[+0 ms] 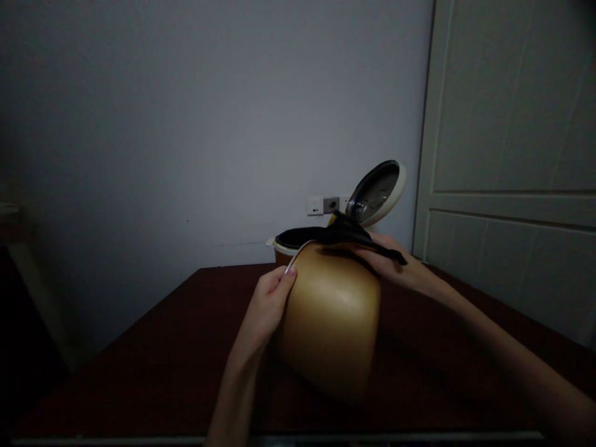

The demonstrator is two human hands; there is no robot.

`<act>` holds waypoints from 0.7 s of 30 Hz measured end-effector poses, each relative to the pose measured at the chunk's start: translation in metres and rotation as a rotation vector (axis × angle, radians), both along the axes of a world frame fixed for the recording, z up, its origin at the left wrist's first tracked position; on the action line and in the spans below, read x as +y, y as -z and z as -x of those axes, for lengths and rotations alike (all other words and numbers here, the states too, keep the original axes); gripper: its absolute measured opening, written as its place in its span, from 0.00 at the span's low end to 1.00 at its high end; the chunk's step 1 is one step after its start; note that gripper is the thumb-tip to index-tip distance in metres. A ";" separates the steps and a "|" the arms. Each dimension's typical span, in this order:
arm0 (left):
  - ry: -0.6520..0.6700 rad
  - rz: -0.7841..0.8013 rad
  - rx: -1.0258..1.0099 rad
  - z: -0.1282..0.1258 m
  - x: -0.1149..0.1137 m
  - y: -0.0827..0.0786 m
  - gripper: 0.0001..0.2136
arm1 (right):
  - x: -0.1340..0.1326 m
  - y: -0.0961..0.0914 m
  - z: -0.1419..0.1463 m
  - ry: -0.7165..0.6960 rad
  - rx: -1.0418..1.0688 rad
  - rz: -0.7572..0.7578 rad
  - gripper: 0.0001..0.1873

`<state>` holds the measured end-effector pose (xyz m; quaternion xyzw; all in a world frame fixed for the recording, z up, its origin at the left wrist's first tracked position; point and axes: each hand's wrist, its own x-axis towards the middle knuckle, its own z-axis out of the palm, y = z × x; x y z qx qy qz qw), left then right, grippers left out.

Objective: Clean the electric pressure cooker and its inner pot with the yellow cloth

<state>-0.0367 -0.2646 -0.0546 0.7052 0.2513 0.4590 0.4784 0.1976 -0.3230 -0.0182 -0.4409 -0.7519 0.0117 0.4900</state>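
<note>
A gold-coloured inner pot (331, 316) is held tilted above the dark red table (153, 354), its rounded base turned toward me. My left hand (266, 305) grips its rim on the left side, fingers closed over the edge. My right hand (388, 264) is at the pot's far right rim and pinches a black cloth (354, 239) that drapes over the top edge. Behind the pot stands a rice cooker (298, 241) with its lid (377, 194) hinged open and tilted up to the right.
A plain wall stands behind the table, with a power socket (326, 204) just above table height. A pale panelled door (507, 155) fills the right side. The room is dim. The table's front edge runs along the bottom of the view.
</note>
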 end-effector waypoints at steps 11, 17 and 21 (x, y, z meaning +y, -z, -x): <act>-0.043 0.148 -0.220 0.007 -0.021 0.022 0.14 | -0.065 0.031 0.071 -0.031 -0.884 -0.014 0.45; -0.259 0.252 -0.228 0.007 -0.029 0.037 0.25 | -0.055 0.037 0.074 -0.018 -0.927 -0.077 0.37; -0.315 0.255 -0.287 0.007 -0.032 0.047 0.26 | -0.047 0.030 0.072 -0.059 -0.946 -0.088 0.34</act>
